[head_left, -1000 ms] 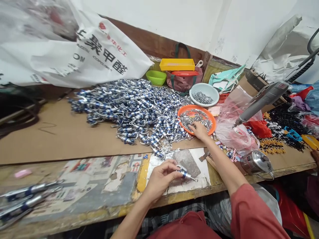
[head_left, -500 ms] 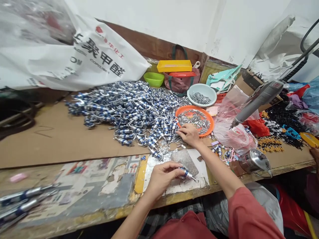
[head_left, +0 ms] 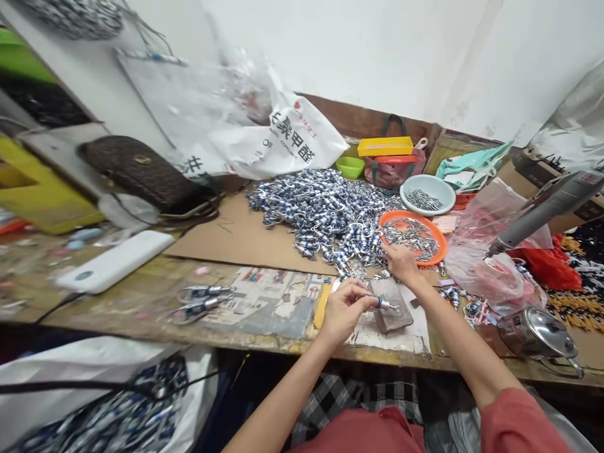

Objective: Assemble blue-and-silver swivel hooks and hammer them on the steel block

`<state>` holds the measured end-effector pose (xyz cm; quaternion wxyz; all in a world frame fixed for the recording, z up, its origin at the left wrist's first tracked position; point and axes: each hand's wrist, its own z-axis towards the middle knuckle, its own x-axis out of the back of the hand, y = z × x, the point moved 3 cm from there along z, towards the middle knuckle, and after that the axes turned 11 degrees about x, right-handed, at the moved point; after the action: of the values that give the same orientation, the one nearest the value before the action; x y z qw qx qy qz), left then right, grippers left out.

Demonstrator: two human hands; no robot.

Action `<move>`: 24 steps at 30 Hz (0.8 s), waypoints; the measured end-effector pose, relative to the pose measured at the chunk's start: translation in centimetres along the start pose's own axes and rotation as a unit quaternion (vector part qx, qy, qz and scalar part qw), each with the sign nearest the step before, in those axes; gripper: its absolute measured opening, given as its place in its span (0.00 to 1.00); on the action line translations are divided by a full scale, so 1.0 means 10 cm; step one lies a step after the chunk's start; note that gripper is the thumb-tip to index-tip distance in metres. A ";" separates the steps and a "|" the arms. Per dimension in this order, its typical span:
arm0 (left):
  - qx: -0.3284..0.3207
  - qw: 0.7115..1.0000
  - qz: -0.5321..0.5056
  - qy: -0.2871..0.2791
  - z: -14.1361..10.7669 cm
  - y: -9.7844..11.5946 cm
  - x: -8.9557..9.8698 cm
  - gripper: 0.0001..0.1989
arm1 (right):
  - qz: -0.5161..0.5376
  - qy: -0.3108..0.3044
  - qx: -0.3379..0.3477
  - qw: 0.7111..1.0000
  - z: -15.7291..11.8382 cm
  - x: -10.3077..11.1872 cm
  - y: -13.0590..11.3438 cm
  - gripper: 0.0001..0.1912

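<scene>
Near the middle of the frame, low down, the left hand [head_left: 343, 309] pinches a small blue and silver metal piece [head_left: 385, 305] with closed fingers, just over a flat grey block [head_left: 391, 318] on the counter [head_left: 245, 239]. Up and to the right, the right hand [head_left: 401, 263] rests curled by the orange dish [head_left: 436, 234] of tiny silver bits; whether it holds one, I cannot tell. A big pile of blue and silver pieces [head_left: 321, 207] lies behind.

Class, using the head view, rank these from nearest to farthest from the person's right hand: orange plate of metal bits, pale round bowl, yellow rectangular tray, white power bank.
1. Orange plate of metal bits, just beyond the right hand.
2. Pale round bowl, behind it.
3. Yellow rectangular tray, at the back wall.
4. White power bank, far left.
</scene>
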<state>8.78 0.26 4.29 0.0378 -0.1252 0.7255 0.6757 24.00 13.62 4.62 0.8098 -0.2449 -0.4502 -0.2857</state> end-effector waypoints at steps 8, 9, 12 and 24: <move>-0.094 0.995 0.030 0.001 -0.06 0.46 0.17 0.05 | 0.102 0.106 -0.038 0.988 -0.11 0.54 -0.60 0.11; -0.116 0.992 0.046 0.003 -0.10 0.50 0.18 0.05 | 0.141 0.118 -0.037 0.982 -0.16 0.60 -0.73 0.10; -0.148 0.986 0.070 -0.005 -0.23 0.52 0.19 0.05 | 0.294 0.150 -0.014 0.944 -0.33 0.71 -1.10 0.07; -0.142 0.984 0.098 -0.047 -0.40 0.45 0.30 0.13 | 0.421 0.174 -0.098 0.885 -0.57 0.77 -1.52 0.03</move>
<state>5.27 -3.82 8.30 -0.0125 -0.0260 0.6285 0.7773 20.30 -2.89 10.68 0.8911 -0.4358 -0.1267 0.0015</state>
